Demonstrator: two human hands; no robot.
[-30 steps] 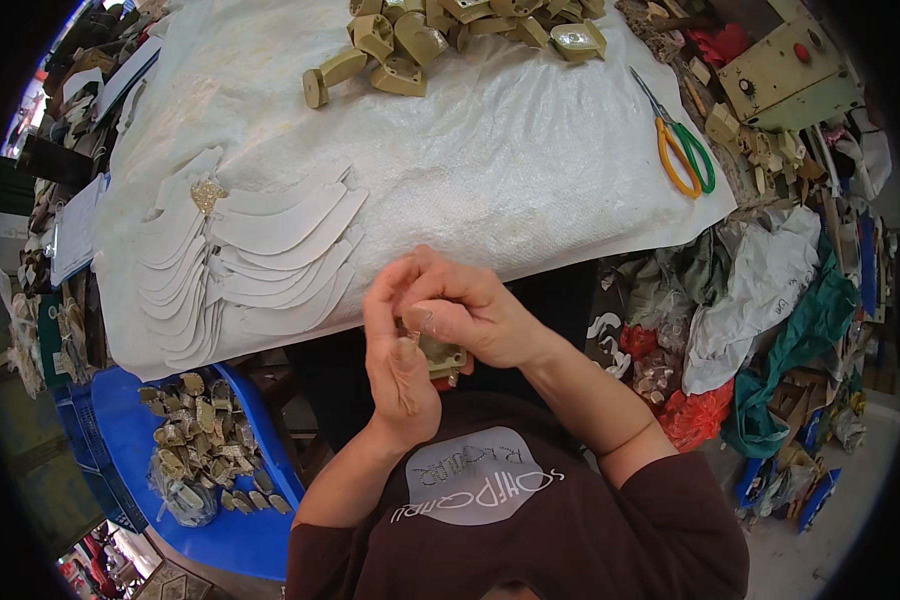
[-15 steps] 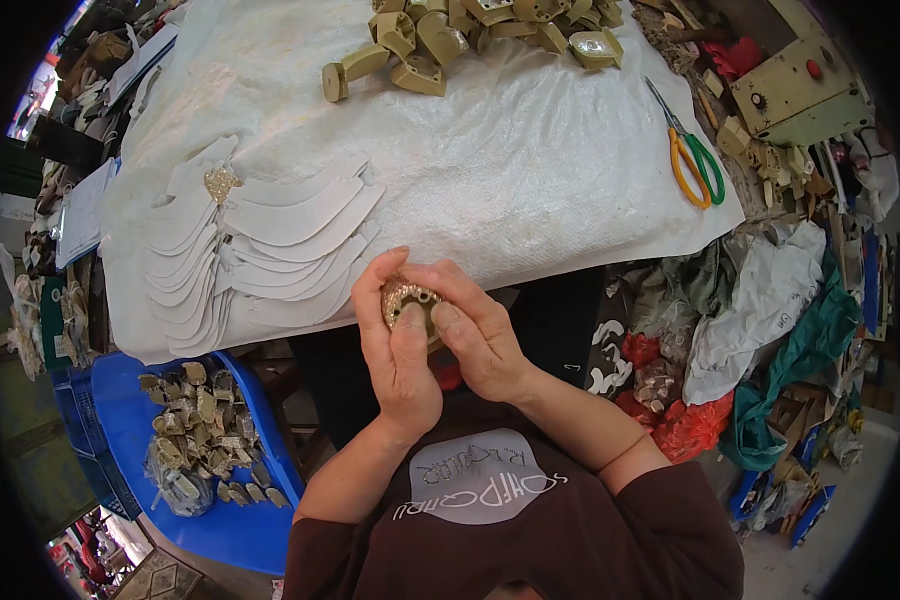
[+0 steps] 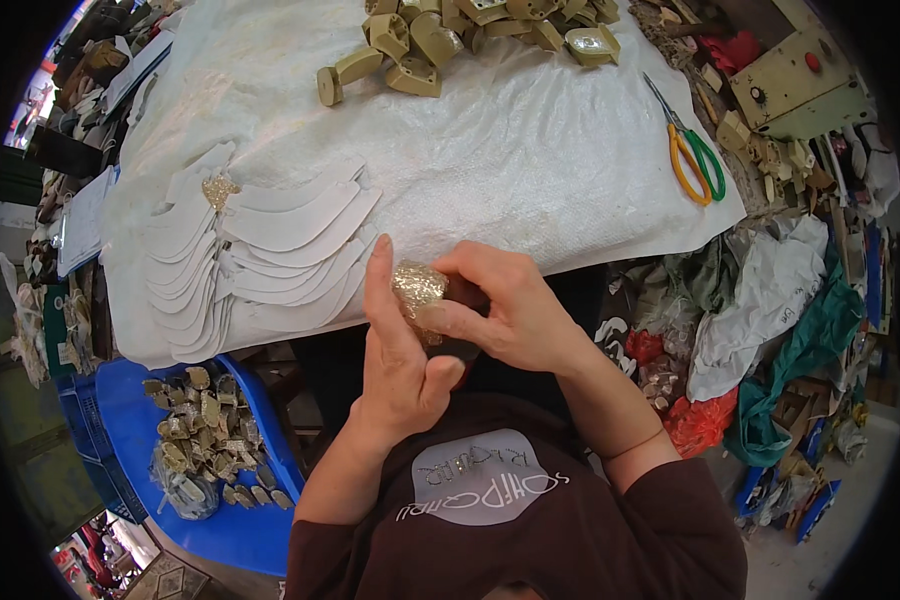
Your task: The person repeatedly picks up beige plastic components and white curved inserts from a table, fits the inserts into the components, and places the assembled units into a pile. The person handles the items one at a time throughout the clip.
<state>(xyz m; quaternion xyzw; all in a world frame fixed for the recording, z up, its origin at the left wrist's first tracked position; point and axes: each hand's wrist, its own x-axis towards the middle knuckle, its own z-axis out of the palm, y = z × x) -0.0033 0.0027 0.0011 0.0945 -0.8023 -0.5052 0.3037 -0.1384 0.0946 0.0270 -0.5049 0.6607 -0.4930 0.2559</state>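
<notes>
Just beyond the table's near edge I hold a shoe heel (image 3: 419, 286) covered in gold glitter sheet. My right hand (image 3: 505, 305) pinches it from the right, thumb across the near face and fingers at the far side. Along its left side lies my left hand (image 3: 398, 350), index finger stretched straight and thumb standing away from the heel; its other fingers are partly hidden behind. On the white-covered table (image 3: 490, 180), pale curved cut pieces (image 3: 295, 230) lie in overlapping fans, with a gold glitter piece (image 3: 219, 191) on top.
Bare tan heels (image 3: 440, 45) are heaped at the table's far side. Scissors (image 3: 692, 160) with orange and green handles lie at the right edge, near a beige control box (image 3: 795, 85). A blue chair (image 3: 195, 525) at left bears glittery heels (image 3: 205, 420). Bags (image 3: 740, 330) crowd the right.
The heel has been turned, so its glittery side faces up instead of the side with holes. My right hand has shifted to its right side; my left thumb has come off it.
</notes>
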